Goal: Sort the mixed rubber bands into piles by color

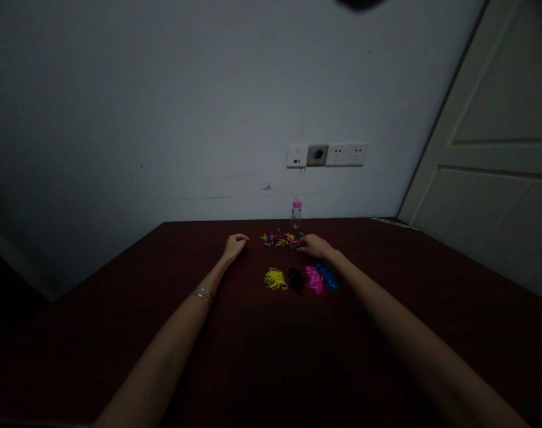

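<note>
My right hand [314, 245] reaches to the right end of a loose pile of mixed-colour rubber bands [280, 239], its fingers bent down and drawn together; what they pinch, if anything, is too small to make out. Left of that pile, my left hand [236, 244] rests on the table with curled fingers and nothing visible in it. Nearer to me lie sorted heaps: yellow rubber bands [275, 279], black rubber bands [296, 279], pink rubber bands [314, 279] and blue rubber bands [327, 276]. The pink and blue heaps touch, partly beneath my right wrist.
Behind the mixed pile a small clear bottle with a pink cap [296, 214] stands upright near the wall. The dark red table [253, 351] meets a white wall [208, 119] carrying sockets [346, 154]. A pale panelled door [489, 154] is at the right.
</note>
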Tool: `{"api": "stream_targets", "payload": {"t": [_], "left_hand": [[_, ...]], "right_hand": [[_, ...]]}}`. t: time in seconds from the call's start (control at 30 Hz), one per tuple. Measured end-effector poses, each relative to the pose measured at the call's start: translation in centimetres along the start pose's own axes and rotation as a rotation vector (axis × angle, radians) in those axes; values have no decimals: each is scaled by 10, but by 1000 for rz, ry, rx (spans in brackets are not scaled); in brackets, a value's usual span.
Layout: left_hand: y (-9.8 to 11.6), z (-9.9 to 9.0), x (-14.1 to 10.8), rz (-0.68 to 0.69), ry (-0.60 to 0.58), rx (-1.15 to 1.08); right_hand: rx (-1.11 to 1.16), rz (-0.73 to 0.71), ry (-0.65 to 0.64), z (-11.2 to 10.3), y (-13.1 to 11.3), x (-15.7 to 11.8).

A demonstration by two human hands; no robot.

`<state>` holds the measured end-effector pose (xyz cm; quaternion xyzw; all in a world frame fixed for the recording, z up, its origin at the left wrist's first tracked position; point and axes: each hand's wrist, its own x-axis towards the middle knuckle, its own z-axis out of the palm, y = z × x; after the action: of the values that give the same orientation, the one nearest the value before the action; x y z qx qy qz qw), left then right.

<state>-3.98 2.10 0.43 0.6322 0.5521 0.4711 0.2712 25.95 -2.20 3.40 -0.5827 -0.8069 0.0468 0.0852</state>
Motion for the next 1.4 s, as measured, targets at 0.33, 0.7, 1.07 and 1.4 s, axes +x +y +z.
{"api": "stream_targets", "payload": {"t": [0.33,0.7,1.07,1.4], "left_hand": [[10,-2,-6,-32,-5,21],[10,-2,-6,-40,4,52],[-2,-1,4,-13,-11,72],[-10,-1,9,22,-15,80]], "right_hand": [[44,57,68,-7,0,-7],[457,1,170,-16,33,-22],[703,175,38,-22,85,-91],[668,171,-74,-20,94,-108]]}}
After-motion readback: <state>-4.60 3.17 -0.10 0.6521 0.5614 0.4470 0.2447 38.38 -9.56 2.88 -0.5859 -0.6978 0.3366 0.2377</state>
